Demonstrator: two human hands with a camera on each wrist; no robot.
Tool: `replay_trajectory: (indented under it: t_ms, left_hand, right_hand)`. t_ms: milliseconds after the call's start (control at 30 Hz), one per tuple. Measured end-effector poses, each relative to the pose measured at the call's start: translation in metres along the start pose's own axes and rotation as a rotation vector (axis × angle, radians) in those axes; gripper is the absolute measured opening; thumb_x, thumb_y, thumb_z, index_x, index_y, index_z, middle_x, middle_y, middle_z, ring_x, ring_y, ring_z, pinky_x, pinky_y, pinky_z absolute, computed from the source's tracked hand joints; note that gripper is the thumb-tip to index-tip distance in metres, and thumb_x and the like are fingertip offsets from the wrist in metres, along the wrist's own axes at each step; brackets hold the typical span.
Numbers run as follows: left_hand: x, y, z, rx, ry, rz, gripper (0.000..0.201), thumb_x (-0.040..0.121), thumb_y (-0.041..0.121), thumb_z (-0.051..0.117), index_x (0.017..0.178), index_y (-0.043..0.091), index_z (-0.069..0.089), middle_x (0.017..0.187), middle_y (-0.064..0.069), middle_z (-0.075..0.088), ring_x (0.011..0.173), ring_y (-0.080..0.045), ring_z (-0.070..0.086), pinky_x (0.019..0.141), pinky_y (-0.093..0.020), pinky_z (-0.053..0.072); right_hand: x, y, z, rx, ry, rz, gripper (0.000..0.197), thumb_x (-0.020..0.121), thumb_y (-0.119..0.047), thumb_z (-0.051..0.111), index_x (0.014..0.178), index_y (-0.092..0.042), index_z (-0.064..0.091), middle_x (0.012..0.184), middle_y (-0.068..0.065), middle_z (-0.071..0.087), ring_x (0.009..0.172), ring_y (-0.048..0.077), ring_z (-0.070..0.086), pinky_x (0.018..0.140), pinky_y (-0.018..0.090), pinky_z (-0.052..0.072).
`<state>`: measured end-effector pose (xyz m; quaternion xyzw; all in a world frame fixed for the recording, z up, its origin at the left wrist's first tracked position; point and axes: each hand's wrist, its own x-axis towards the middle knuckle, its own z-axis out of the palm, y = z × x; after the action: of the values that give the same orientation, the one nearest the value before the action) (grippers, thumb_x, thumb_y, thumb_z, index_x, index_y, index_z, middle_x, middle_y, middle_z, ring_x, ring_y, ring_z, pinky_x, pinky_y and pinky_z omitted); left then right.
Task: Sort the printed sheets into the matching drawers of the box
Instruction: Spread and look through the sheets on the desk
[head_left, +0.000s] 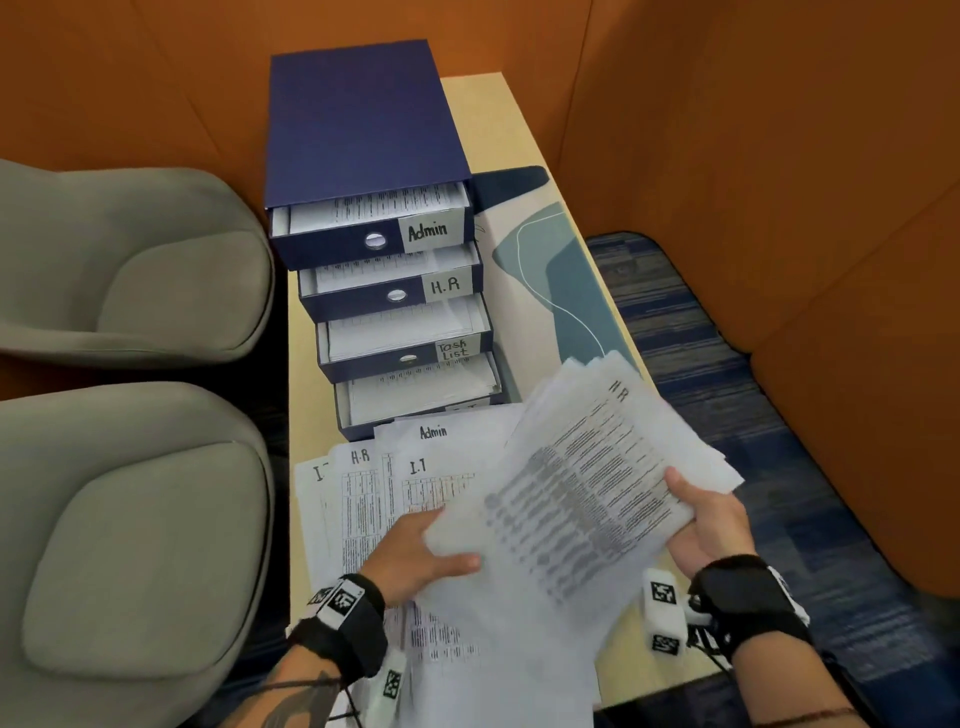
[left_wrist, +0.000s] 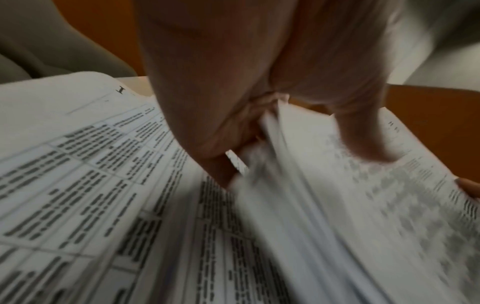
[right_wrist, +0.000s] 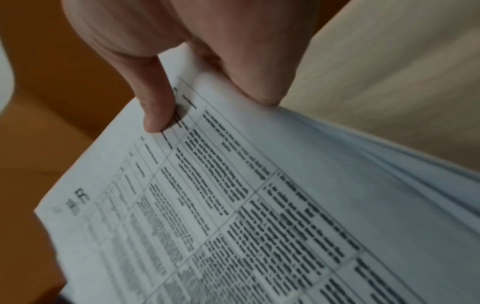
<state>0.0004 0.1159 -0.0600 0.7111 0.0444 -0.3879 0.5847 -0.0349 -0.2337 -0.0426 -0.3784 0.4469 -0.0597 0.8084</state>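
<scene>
I see the desk (head_left: 524, 135) carrying the drawer box (head_left: 363, 156) along its left edge, loose sheets (head_left: 363, 499) at its near end.

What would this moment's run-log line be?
left hand: holds stack | right hand: holds stack | stack of sheets: top marked H.R | H.R drawer: open

We find the narrow table (head_left: 519, 130) hemmed in: two grey chairs (head_left: 135, 260) press its left edge; orange wall (head_left: 727, 156) closes right and back; the blue drawer box (head_left: 363, 130) fills the far left, drawers pulled out in steps; loose sheets (head_left: 363, 499) cover the near end; bare strip runs right of the box.
</scene>
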Motion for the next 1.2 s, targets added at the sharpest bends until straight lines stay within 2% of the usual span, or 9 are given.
replay_trajectory:
  t_ms: [167, 367, 533, 600, 733, 833, 900, 1033, 1200]
  left_hand:
    - [-0.006, 0.000, -0.013, -0.464, 0.171, 0.103, 0.050, 0.069, 0.020, 0.095, 0.108, 0.000, 0.071, 0.110, -0.030, 0.073, 0.113, -0.046, 0.068, 0.095, -0.045, 0.059]
    - [0.013, 0.024, 0.015, -0.351, 0.181, 0.052, 0.074, 0.072, 0.032, 0.093, 0.137, 0.029, 0.059, 0.106, 0.002, 0.077, 0.099, -0.015, 0.073, 0.083, -0.033, 0.054]
    - [0.027, 0.023, 0.034, -0.155, 0.301, -0.019, 0.010, 0.089, 0.021, 0.081, 0.088, 0.026, 0.072, 0.073, 0.013, 0.065, 0.071, -0.007, 0.063, 0.071, -0.020, 0.047]
    - [0.029, 0.022, 0.034, -0.244, 0.315, -0.036, 0.019, 0.093, 0.026, 0.075, 0.075, 0.029, 0.067, 0.074, 0.008, 0.063, 0.077, -0.019, 0.062, 0.073, -0.025, 0.047]
    - [0.024, 0.026, 0.030, -0.604, 0.336, -0.057, 0.059, 0.089, 0.044, 0.079, 0.137, 0.015, 0.059, 0.134, 0.000, 0.069, 0.119, -0.022, 0.067, 0.107, -0.043, 0.051]
    - [0.013, 0.028, 0.037, -0.555, 0.243, -0.031, 0.051, 0.085, 0.021, 0.083, 0.131, 0.007, 0.066, 0.122, -0.010, 0.076, 0.113, -0.030, 0.073, 0.107, -0.052, 0.052]
    - [0.004, 0.033, 0.041, -0.561, 0.259, -0.012, 0.045, 0.083, 0.006, 0.082, 0.125, 0.000, 0.069, 0.117, -0.018, 0.076, 0.109, -0.035, 0.074, 0.103, -0.055, 0.054]
    - [-0.013, 0.043, 0.029, -0.611, 0.328, 0.141, 0.051, 0.076, 0.002, 0.084, 0.124, -0.002, 0.067, 0.119, -0.021, 0.074, 0.111, -0.037, 0.073, 0.098, -0.050, 0.057]
    - [-0.036, 0.047, 0.015, -0.310, 0.384, 0.259, 0.059, 0.065, 0.021, 0.094, 0.116, 0.002, 0.071, 0.109, -0.009, 0.079, 0.103, -0.026, 0.076, 0.094, -0.042, 0.059]
  right_hand:
    - [-0.016, -0.008, 0.004, 0.171, -0.107, 0.175, 0.041, 0.109, -0.027, 0.043, 0.143, -0.009, 0.056, 0.138, 0.019, 0.065, 0.130, 0.040, 0.058, 0.109, 0.056, 0.041]
    - [-0.034, 0.023, 0.022, 0.188, -0.243, 0.178, 0.083, 0.070, -0.024, 0.080, 0.148, -0.012, 0.053, 0.146, 0.015, 0.059, 0.137, 0.039, 0.053, 0.109, 0.055, 0.047]
    - [-0.035, 0.028, 0.021, 0.176, -0.257, 0.191, 0.077, 0.075, -0.021, 0.079, 0.147, -0.011, 0.054, 0.146, 0.016, 0.059, 0.140, 0.038, 0.049, 0.113, 0.056, 0.038]
    - [-0.034, 0.020, 0.017, 0.176, -0.263, 0.170, 0.068, 0.080, -0.019, 0.069, 0.147, -0.011, 0.055, 0.147, 0.015, 0.059, 0.136, 0.038, 0.055, 0.103, 0.054, 0.051]
    - [-0.027, 0.004, 0.005, 0.218, -0.352, 0.165, 0.076, 0.073, -0.019, 0.075, 0.147, -0.014, 0.056, 0.149, 0.014, 0.057, 0.131, 0.035, 0.060, 0.090, 0.053, 0.059]
    - [-0.012, -0.006, -0.006, 0.162, -0.441, 0.179, 0.053, 0.112, -0.025, 0.029, 0.163, -0.022, 0.015, 0.170, 0.008, 0.011, 0.156, 0.033, 0.011, 0.126, 0.059, 0.015]
    - [-0.013, -0.022, -0.010, 0.063, -0.443, 0.085, 0.050, 0.114, -0.023, 0.007, 0.163, -0.021, 0.001, 0.170, 0.010, 0.000, 0.156, 0.036, -0.001, 0.126, 0.059, -0.005]
    - [-0.009, -0.050, -0.012, -0.111, -0.398, -0.059, 0.042, 0.093, 0.010, 0.051, 0.125, -0.012, 0.069, 0.135, 0.026, 0.064, 0.119, 0.043, 0.066, 0.090, 0.057, 0.058]
    - [0.022, -0.080, 0.004, -0.631, -0.518, -0.352, 0.044, 0.073, 0.017, 0.073, 0.107, -0.010, 0.070, 0.105, 0.013, 0.078, 0.106, 0.042, 0.071, 0.078, 0.039, 0.065]
